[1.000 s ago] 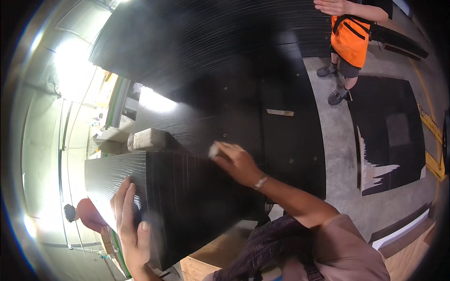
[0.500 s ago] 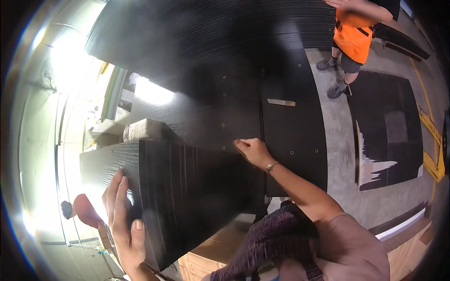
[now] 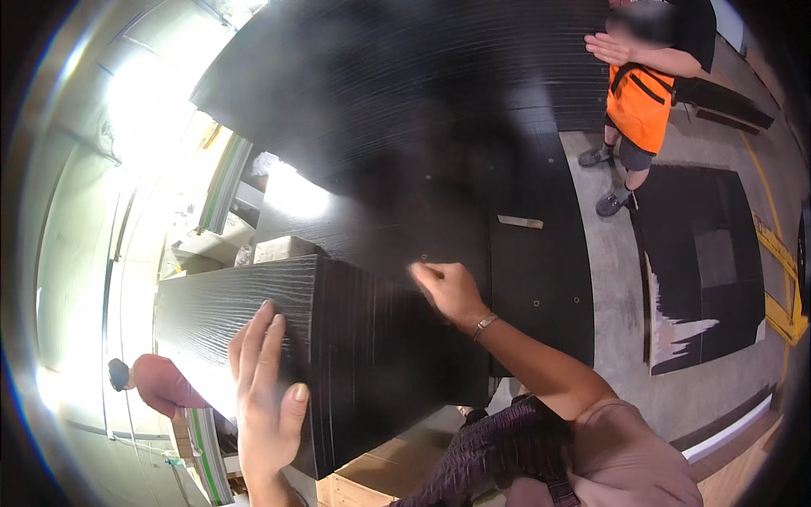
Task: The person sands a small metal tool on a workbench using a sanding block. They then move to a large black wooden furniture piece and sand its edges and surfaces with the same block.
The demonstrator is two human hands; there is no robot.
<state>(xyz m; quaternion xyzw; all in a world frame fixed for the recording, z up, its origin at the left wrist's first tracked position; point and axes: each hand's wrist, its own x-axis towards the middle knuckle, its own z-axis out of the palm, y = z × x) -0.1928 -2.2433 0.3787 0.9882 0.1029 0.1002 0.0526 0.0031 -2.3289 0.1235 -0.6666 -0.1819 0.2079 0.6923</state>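
Note:
My left hand (image 3: 266, 393) rests on the streaked wood-grain face (image 3: 228, 291) of a black board piece, near its corner edge, with fingers stretched and thumb apart. Beyond that edge, the piece's dark side (image 3: 363, 363) slopes down and shows fine pale lines. My right hand (image 3: 454, 294) is closed over this dark side, fingers curled toward the left, with a bracelet at the wrist. What the right fingers hold, if anything, is hidden. Behind lies a large black panel (image 3: 541, 262) with small round brass-coloured fittings and a short pale strip (image 3: 520, 221) on it.
A pale block (image 3: 285, 248) sits behind the board piece. At the upper right stands a person in an orange garment (image 3: 644, 110); another person in a reddish top (image 3: 169, 384) is at the left. A black panel with a torn pale edge (image 3: 705, 270) lies on the concrete floor. Below is a wooden crate (image 3: 372, 473).
The view has shifted, so the board and panels appear farther right and lower. My right hand has moved slightly left relative to the board. The orange-clad person's hand shows lower.

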